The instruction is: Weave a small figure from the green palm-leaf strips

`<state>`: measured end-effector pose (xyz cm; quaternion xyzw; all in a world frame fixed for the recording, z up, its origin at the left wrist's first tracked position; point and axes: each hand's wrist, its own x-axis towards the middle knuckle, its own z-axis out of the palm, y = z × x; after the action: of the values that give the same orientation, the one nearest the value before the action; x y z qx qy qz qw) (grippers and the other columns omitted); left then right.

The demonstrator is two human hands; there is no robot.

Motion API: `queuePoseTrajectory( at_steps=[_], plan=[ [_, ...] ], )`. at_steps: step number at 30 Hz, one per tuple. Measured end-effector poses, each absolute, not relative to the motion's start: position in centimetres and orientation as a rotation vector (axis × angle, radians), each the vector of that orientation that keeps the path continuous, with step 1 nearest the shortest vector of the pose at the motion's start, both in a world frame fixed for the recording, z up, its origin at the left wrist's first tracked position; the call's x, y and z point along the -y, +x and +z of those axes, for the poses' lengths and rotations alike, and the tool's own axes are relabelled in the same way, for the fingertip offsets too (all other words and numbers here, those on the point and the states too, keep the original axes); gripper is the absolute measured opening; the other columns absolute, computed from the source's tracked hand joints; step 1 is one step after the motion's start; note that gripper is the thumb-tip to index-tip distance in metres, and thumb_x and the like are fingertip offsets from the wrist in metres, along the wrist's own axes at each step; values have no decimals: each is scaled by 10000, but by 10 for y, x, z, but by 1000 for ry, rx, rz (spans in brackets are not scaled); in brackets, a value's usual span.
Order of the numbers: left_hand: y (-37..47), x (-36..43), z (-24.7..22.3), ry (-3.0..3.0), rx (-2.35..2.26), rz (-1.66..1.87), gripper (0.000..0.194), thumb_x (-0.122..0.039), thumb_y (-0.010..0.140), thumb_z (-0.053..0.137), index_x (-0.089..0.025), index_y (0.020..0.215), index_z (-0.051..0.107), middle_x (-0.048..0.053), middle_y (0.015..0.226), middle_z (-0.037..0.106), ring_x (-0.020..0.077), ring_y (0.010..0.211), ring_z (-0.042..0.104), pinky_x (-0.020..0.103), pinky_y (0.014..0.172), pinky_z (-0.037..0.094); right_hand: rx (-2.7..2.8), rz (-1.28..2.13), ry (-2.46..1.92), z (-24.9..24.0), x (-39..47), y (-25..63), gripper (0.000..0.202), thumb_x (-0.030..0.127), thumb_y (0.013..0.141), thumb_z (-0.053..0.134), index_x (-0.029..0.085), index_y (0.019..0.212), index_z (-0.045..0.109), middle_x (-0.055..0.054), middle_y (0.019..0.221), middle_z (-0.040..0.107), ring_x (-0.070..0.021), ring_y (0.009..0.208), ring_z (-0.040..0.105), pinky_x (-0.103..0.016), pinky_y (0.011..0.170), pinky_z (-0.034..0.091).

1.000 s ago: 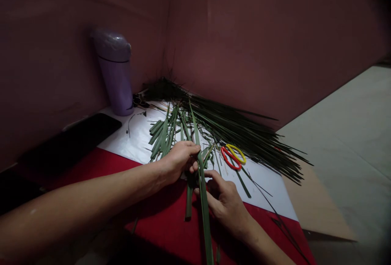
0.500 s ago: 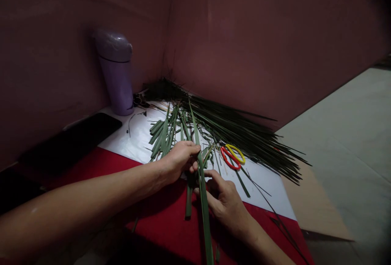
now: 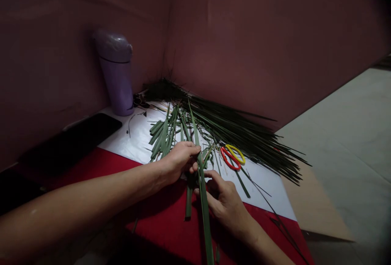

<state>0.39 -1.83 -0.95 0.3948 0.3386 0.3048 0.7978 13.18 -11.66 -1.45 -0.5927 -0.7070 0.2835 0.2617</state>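
A long green leaf strip [image 3: 205, 212] runs from the pile down past the front of the red cloth. My left hand [image 3: 182, 159] pinches it between thumb and fingers near its middle. Just below and to the right, my right hand [image 3: 224, 199] has its thumb and index finger curled round the same strip, their tips partly behind it. A shorter leaf piece [image 3: 188, 206] hangs beneath my left hand. Cut leaf pieces [image 3: 157, 134] lie behind my left hand, and scissors [image 3: 232, 157] with red and yellow handles rest right of the hands.
A purple tumbler [image 3: 117, 79] stands at the back left, beside a dark flat object [image 3: 91, 132]. Long dark leaves [image 3: 253, 138] spread along the wall to the right. Under them is a white sheet [image 3: 275, 189] over red cloth [image 3: 165, 236].
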Motion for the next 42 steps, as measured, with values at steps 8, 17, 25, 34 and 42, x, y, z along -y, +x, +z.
queuePoseTrajectory(
  at_steps=[8,17,25,34,42],
  plan=[
    [4,18,-9,859,-731,659,160,-196,779,458,-149,628,433,5,550,545,52,336,416,185,340,277,1918,750,-1600,-15,116,132,195,276,805,495,179,974,503,76,488,377,-84,442,331,-197,446,272],
    [4,18,-11,852,-725,663,166,-202,777,465,-149,622,437,9,540,535,54,339,420,188,346,268,1942,753,-1614,-15,116,133,191,276,813,487,181,979,485,78,495,363,-87,449,327,-203,453,268],
    [4,18,-10,858,-738,659,166,-193,779,459,-151,621,429,4,529,535,55,333,416,186,336,270,1924,751,-1611,-16,116,133,187,271,804,496,182,968,498,78,492,364,-84,447,313,-192,441,262],
    [4,18,-10,853,-731,659,158,-192,779,461,-153,630,427,5,544,543,52,337,418,179,341,274,1924,756,-1616,-15,116,132,203,278,807,492,173,980,502,64,499,414,-87,450,350,-192,442,281],
    [4,18,-10,850,-731,661,150,-195,775,465,-150,637,429,3,548,534,53,342,419,185,344,275,1937,765,-1619,-17,116,133,200,275,812,493,183,990,488,72,505,389,-88,455,340,-204,455,275]
  ],
)
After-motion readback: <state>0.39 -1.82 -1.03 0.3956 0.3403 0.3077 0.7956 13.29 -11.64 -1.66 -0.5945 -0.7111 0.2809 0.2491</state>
